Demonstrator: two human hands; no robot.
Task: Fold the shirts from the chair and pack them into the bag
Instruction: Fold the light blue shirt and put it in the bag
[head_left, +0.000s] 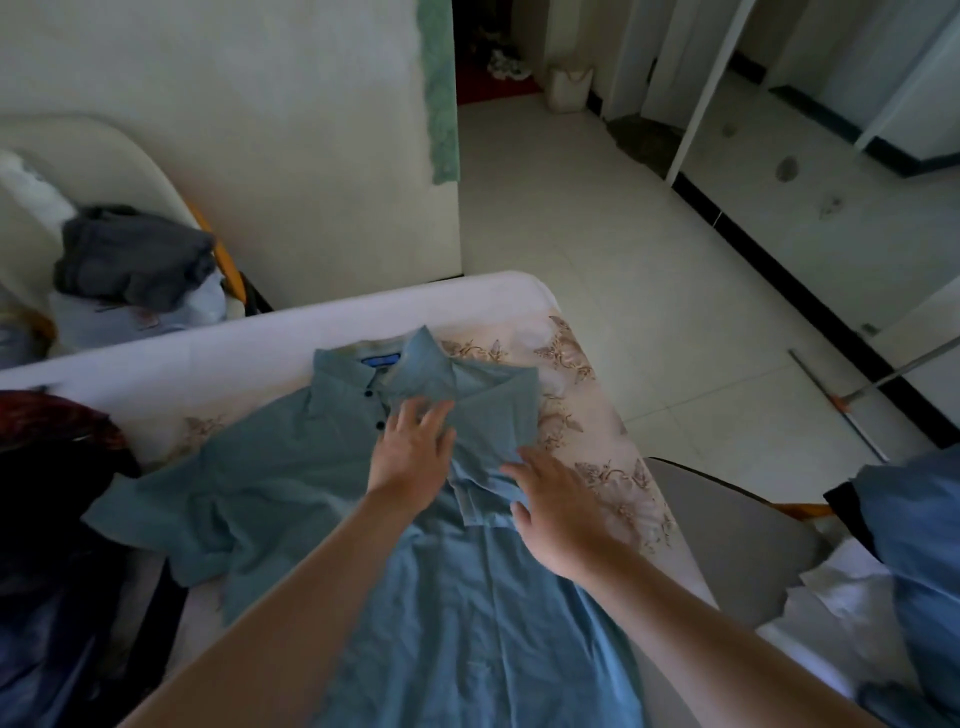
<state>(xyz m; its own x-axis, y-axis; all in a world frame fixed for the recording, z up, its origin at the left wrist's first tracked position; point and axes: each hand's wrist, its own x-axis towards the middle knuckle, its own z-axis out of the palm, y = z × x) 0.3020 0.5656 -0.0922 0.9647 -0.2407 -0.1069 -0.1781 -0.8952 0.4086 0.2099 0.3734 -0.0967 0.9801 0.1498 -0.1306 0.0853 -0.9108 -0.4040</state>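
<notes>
Light blue short-sleeved polo shirt (322, 499) lies face up on the white bed sheet with a beige butterfly print (597, 415). Its long axis runs from the collar (363, 364) at the far end to the hem near the person, with the near end drifting a little right.

Left hand (415, 452) lies flat on the chest beside the button placket, fingers straight and spread, gripping nothing. Right hand (556, 509) is flat too, fingers relaxed, pressing the folded-in sleeve (493, 431) and side panel at the shirt's right edge — nothing pinched.

That side is already turned in over the chest. The opposite sleeve (156, 514) is spread out flat, well to the left of both hands. The next fold probably turns on that: the unfolded sleeve lies leftward from the fingers, and the left hand is the nearer one to take it.

Fabric looks thin and soft, creased along the body; dark buttons, blue neck label.

A dark grey folded garment (135, 260) sits on a pile at upper left, on what may be the chair — too dim to be sure. No bag clearly visible.
</notes>
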